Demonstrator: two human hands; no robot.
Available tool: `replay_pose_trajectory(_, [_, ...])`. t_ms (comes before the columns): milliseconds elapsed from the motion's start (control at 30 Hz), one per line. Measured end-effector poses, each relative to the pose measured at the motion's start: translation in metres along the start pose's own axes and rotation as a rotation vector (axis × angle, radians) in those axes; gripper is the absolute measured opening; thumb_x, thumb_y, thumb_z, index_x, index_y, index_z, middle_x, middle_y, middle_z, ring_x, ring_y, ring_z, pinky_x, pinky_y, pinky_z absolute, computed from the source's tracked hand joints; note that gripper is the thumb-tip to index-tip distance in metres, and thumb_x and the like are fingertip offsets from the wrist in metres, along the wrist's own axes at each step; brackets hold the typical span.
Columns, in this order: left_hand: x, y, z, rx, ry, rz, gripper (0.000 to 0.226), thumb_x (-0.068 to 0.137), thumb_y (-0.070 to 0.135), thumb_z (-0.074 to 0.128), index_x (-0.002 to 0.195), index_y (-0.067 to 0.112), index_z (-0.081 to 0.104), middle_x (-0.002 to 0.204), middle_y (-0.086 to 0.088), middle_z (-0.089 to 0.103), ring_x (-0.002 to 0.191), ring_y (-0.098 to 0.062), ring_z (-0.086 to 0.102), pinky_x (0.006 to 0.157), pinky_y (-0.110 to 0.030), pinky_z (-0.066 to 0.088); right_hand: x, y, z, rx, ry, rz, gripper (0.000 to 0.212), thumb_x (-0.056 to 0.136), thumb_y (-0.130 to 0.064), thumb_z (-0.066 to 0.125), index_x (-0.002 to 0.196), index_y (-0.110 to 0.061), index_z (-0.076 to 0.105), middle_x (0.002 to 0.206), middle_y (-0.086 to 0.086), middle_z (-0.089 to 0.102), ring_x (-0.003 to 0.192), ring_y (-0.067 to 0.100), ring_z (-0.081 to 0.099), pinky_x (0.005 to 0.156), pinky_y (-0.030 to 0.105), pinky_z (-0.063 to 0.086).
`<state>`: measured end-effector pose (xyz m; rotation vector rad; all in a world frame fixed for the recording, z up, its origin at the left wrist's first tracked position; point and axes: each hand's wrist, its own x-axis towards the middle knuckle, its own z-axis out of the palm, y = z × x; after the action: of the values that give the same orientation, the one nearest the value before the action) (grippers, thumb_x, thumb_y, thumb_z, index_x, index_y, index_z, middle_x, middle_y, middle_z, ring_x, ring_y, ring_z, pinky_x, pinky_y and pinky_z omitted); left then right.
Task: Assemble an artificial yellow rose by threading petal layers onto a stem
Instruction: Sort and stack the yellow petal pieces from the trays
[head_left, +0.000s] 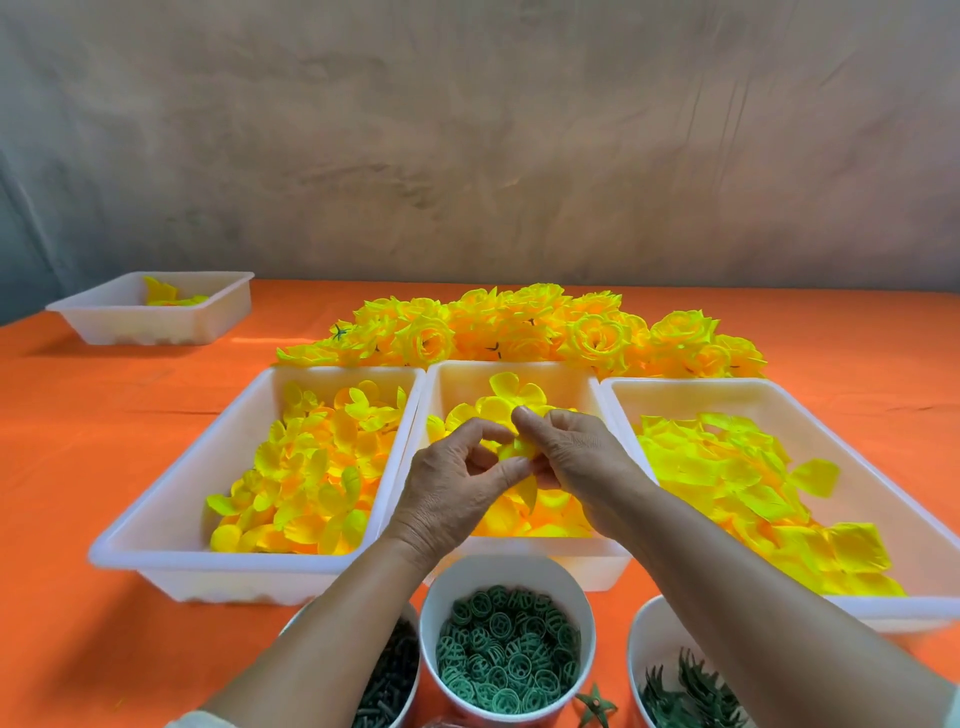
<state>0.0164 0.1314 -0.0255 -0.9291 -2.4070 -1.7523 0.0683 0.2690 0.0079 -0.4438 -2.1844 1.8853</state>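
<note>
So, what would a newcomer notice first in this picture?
Probably the heap of finished bright yellow fabric roses at the back of the orange tablecloth. Next, the left hand and right hand, which pinch a yellow fabric petal layer above the middle white plastic tray.

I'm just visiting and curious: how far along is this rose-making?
Done: a heap of finished yellow fabric roses lies behind the white plastic trays. In hand: the left hand and right hand pinch one yellow petal layer over the middle tray. Left: those trays hold many loose petals to thread.
</note>
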Motion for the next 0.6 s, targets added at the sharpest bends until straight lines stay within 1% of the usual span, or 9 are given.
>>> replay_pose_trajectory(33, [0.001, -0.001, -0.001, -0.013, -0.001, -0.022, 0.025, 0.068, 0.057, 0.076, 0.085, 0.045, 0.064, 0.064, 0.009, 0.064, 0.067, -0.014, 0.065, 0.069, -0.033, 0.055, -0.001, -0.001, -0.001, -0.009, -0.008, 0.001, 0.033, 0.095, -0.039, 0.058, 0.081, -0.009, 0.057, 0.082, 0.017, 0.067, 0.066, 0.018, 0.056, 0.057, 0.026, 0.045])
replay_pose_trajectory(67, [0.001, -0.002, -0.001, -0.022, -0.004, -0.038, 0.022, 0.067, 0.056, 0.073, 0.083, 0.044, 0.064, 0.064, 0.007, 0.065, 0.068, -0.016, 0.067, 0.069, -0.035, 0.055, -0.001, -0.001, -0.003, -0.017, -0.013, 0.000, 0.032, 0.097, -0.038, 0.055, 0.083, -0.009, 0.059, 0.087, 0.019, 0.069, 0.069, 0.019, 0.059, 0.058, 0.026, 0.047])
replay_pose_trajectory(100, [0.002, -0.002, -0.001, -0.040, -0.004, -0.047, 0.020, 0.069, 0.052, 0.073, 0.082, 0.041, 0.064, 0.064, 0.007, 0.067, 0.066, -0.014, 0.067, 0.068, -0.033, 0.055, -0.001, -0.001, -0.004, -0.018, -0.014, -0.006, 0.032, 0.098, -0.036, 0.053, 0.082, -0.010, 0.060, 0.087, 0.019, 0.069, 0.069, 0.019, 0.060, 0.059, 0.027, 0.048])
replay_pose_trajectory(200, [0.004, -0.001, -0.002, -0.135, 0.033, -0.073, 0.016, 0.081, 0.027, 0.077, 0.084, 0.029, 0.062, 0.061, 0.006, 0.067, 0.059, -0.011, 0.067, 0.063, -0.026, 0.053, -0.001, -0.003, -0.007, -0.021, 0.032, -0.037, 0.032, 0.099, -0.033, 0.052, 0.077, -0.011, 0.060, 0.074, 0.011, 0.065, 0.061, 0.015, 0.061, 0.056, 0.027, 0.050])
replay_pose_trajectory(300, [0.008, -0.004, -0.006, -0.276, 0.162, -0.135, 0.016, 0.087, 0.007, 0.070, 0.082, 0.017, 0.059, 0.059, 0.003, 0.062, 0.051, -0.009, 0.062, 0.052, -0.020, 0.048, 0.001, -0.004, -0.012, 0.042, 0.119, -0.035, 0.030, 0.099, -0.028, 0.052, 0.078, -0.010, 0.061, 0.069, 0.007, 0.064, 0.055, 0.013, 0.060, 0.053, 0.027, 0.050])
replay_pose_trajectory(367, [0.010, -0.006, -0.010, -0.350, 0.248, -0.170, 0.015, 0.089, 0.004, 0.065, 0.082, 0.014, 0.058, 0.059, 0.005, 0.063, 0.051, -0.006, 0.061, 0.050, -0.019, 0.048, 0.002, -0.007, -0.019, 0.124, 0.180, -0.037, 0.027, 0.099, -0.023, 0.051, 0.079, -0.009, 0.062, 0.067, 0.006, 0.064, 0.054, 0.015, 0.061, 0.050, 0.025, 0.050])
replay_pose_trajectory(467, [0.011, -0.007, -0.010, -0.390, 0.315, -0.185, 0.016, 0.091, 0.005, 0.064, 0.086, 0.018, 0.056, 0.066, 0.006, 0.067, 0.053, -0.004, 0.063, 0.051, -0.018, 0.051, 0.004, -0.015, -0.034, 0.199, 0.319, -0.115, 0.027, 0.099, -0.022, 0.050, 0.077, -0.010, 0.059, 0.069, 0.009, 0.062, 0.058, 0.019, 0.060, 0.047, 0.024, 0.049])
replay_pose_trajectory(567, [0.012, -0.008, -0.008, -0.353, 0.339, -0.188, 0.021, 0.092, 0.007, 0.064, 0.091, 0.025, 0.053, 0.078, 0.001, 0.067, 0.055, 0.001, 0.064, 0.053, -0.018, 0.053, 0.011, -0.023, -0.045, 0.153, 0.432, -0.222, 0.030, 0.100, -0.028, 0.048, 0.078, -0.010, 0.056, 0.067, 0.010, 0.060, 0.054, 0.018, 0.057, 0.043, 0.024, 0.045])
replay_pose_trajectory(600, [0.013, -0.008, -0.008, -0.352, 0.347, -0.193, 0.021, 0.092, 0.008, 0.064, 0.092, 0.026, 0.052, 0.081, 0.000, 0.068, 0.058, 0.000, 0.065, 0.055, -0.018, 0.054, 0.014, -0.025, -0.047, 0.138, 0.460, -0.245, 0.031, 0.100, -0.030, 0.048, 0.077, -0.010, 0.055, 0.066, 0.009, 0.060, 0.051, 0.017, 0.057, 0.042, 0.024, 0.044])
